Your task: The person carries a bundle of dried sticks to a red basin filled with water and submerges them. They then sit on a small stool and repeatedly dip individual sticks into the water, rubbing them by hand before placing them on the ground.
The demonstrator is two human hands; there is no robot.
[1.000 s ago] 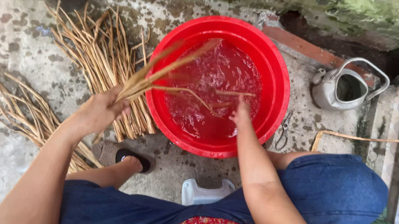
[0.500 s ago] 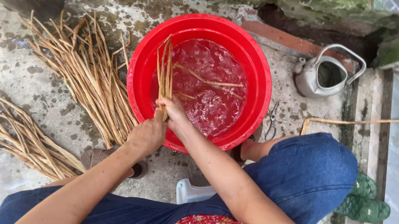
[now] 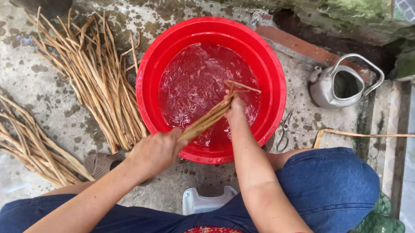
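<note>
Nearest the camera: blue trousers, a white stool (image 3: 203, 202) between the knees; no packages, labels or signs in view. Left hand (image 3: 157, 151) fisted around the lower end of a small bundle of stalks (image 3: 210, 117); right hand (image 3: 236, 107) with fingers closed on the upper end, over the water in the red basin (image 3: 271, 68). Judged early: one bundle in the wash; two large dry piles of stalks (image 3: 93, 77) lie on the concrete, left. Beyond, right: scissors (image 3: 282, 132), then a metal kettle (image 3: 334, 85).
</note>
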